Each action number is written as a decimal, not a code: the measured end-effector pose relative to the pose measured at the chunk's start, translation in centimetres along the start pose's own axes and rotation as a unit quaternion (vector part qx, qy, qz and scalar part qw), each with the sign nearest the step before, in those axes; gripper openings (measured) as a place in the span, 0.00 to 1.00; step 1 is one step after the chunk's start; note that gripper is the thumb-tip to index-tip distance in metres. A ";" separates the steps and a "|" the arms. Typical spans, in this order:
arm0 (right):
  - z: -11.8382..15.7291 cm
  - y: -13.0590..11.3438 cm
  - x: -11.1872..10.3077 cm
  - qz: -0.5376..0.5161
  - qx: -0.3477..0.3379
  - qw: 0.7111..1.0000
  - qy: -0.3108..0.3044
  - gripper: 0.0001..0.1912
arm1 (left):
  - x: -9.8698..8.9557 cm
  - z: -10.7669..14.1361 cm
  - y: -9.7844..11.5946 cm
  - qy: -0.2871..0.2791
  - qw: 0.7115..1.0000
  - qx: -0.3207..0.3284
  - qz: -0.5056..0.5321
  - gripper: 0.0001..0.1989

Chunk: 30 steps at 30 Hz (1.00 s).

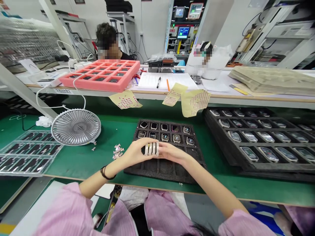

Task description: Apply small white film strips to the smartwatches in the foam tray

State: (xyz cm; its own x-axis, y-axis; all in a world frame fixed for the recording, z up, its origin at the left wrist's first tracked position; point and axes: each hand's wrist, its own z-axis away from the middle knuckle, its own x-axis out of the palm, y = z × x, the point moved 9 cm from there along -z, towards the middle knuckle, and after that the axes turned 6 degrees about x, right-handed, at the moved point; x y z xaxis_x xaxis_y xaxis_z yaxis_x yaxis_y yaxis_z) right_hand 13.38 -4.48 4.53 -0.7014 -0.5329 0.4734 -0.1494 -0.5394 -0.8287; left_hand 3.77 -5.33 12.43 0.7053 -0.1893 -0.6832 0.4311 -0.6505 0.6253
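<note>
Between my two hands is a short row of smartwatch bodies (152, 148), pressed face to face with their pale edges turned up. My left hand (135, 150) is closed round the left end, and my right hand (169, 151) grips the right end. Fingers hide part of the watches. Both hands are over a black foam tray (161, 178), whose two back rows hold several square watches (164, 137) with their screens up. Some front compartments show bare foam; others are hidden by my hands and forearms.
A round fan (76, 127) stands on the left, near a clear tray of dark parts (31, 152) and small loose pieces (118, 151). Stacked foam trays (236, 160) of watches are on the right. A raised shelf (147, 94) with a pink tray (99, 74) runs behind; two people sit beyond.
</note>
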 end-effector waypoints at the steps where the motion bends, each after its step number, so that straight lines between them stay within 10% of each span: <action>1: -0.7 -0.3 -0.2 -0.019 0.017 1.000 -0.008 0.26 | 0.4 -0.7 0.0 0.009 1.000 0.011 0.001 0.24; 13: -5.3 0.6 -4.9 -0.034 -0.027 0.994 0.097 0.24 | 4.2 -2.8 -6.2 -0.011 0.997 0.003 0.075 0.25; 20: -5.0 0.6 -6.1 -0.061 -0.034 0.991 0.114 0.25 | 2.0 -2.1 -9.1 0.067 0.990 -0.086 0.094 0.24; 25: -4.8 0.6 -6.4 -0.081 -0.032 0.989 0.120 0.27 | 2.8 -1.0 -12.6 0.140 0.900 -0.263 0.317 0.29; 30: -4.8 0.8 -6.3 -0.077 -0.027 0.988 0.131 0.28 | 4.8 0.4 -13.4 0.192 0.733 -0.391 0.523 0.17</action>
State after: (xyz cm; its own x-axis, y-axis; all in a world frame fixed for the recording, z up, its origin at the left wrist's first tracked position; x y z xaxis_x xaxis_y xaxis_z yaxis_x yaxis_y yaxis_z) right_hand 14.37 1.56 -0.56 -0.8220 -0.2565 0.5085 -0.3014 -0.5616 -0.7705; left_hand 1.18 2.20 0.66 0.9219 0.0350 0.3858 -0.3727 0.3520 0.8586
